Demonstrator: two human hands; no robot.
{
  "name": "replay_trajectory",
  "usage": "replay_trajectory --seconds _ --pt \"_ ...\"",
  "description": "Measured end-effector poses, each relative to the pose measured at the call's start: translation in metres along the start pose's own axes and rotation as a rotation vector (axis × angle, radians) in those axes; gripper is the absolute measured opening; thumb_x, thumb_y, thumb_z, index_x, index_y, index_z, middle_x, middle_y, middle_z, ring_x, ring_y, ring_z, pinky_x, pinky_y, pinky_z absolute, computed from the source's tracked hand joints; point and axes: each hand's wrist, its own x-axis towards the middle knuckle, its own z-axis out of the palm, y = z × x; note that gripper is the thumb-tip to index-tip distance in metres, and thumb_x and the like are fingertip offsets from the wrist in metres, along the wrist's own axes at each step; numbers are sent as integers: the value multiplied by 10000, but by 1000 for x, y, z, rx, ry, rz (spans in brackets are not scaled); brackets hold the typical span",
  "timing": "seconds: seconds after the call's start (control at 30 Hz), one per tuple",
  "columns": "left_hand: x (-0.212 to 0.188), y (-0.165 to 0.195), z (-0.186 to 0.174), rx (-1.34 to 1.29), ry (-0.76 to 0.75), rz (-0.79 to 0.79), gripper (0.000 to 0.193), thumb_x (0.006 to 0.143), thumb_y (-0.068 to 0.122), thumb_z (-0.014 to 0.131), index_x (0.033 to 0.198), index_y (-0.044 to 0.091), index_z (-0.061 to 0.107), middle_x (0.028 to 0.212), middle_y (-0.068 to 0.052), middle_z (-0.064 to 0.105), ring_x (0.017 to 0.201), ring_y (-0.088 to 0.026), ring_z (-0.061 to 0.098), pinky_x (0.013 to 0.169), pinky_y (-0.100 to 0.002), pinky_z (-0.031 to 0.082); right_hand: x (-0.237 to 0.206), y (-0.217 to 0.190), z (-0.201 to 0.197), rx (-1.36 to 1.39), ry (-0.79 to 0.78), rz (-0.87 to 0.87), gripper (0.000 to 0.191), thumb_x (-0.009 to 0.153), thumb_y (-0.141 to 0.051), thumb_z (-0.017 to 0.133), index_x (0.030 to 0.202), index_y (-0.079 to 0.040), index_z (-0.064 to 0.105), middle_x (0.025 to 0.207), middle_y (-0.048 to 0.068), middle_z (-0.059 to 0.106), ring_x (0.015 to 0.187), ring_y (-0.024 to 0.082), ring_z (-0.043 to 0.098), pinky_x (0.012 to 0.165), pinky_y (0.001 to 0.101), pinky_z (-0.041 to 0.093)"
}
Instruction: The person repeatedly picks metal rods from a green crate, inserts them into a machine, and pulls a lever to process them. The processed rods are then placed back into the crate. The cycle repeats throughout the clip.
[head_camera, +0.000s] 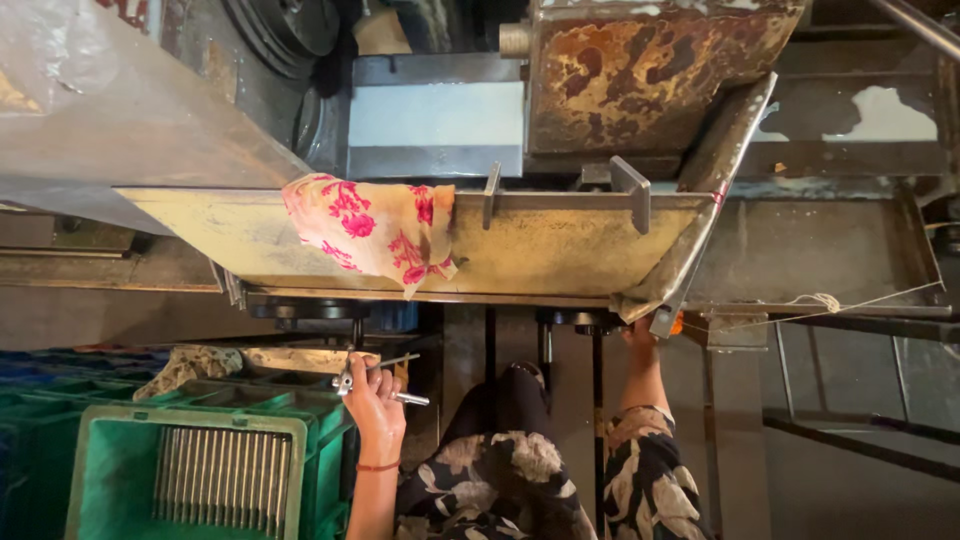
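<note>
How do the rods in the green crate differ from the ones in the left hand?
The rods in the green crate lie packed side by side in a neat row, all parallel; the metal rods in the left hand are only a few, splayed at different angles. The crate's rods rest untouched, while the hand's are gripped and raised above the green crate. Both sets look like slim, silvery metal.

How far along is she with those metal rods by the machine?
Done: a row of metal rods already lies in the green crate. In hand: the left hand holds small metal parts above the crate, and the right hand reaches up under the machine's tray. What is left cannot be told.
</note>
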Motion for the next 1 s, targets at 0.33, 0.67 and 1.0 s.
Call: replay_trajectory --seconds 0.33,0.67,1.0 --pt "2 -2 3 -28 -18 15 312 1051 328 601 842 104 543 584 78 270 473 -58 232 460 -258 254 -7 8 -7 125 49 -63 525 991 -611 426 1271 -191 569 1014 57 674 644 224 595 524 380 467" --pt "21 -21 -26 -96 81 52 230 1008 292 623 854 137 550 616 76 378 484 -63 309 460 -269 297 -81 61 37 455 -231 -228 555 1014 -594 433 1324 -153 563 1132 80 666 786 251 640 676 430 550" --pt "11 -33 25 -78 -32 46 264 985 283 657 833 84 572 582 72 344 453 -52 295 414 -249 233 -111 68 53 321 -201 4 554 1013 -532 478 1317 -68 483 1160 151 618 876 298 638 762 463 555"
